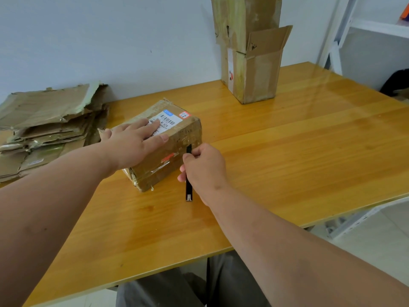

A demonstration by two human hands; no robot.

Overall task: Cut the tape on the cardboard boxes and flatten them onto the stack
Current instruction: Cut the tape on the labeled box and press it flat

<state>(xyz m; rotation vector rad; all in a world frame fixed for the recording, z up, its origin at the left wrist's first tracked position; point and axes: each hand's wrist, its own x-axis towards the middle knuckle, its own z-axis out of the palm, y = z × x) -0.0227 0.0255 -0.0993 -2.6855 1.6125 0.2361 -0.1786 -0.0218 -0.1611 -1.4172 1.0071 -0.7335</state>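
My left grip (135,144) lies flat, fingers straight, pressing the top of the taped box (163,145) at the middle of the desk (287,151). My right grip (203,169) is curled round the black cutter (188,173), its tip against the box's near side. The flattened stack (48,127) lies to the left.

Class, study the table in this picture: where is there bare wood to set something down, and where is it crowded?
Bare wood lies on the table to the right of the taped box, in front of the upright open boxes. Another bare patch runs along the near edge between the forearms. It is crowded at the left, where the flattened stack sits, and around the box, with the left hand on top and the right hand holding the cutter.
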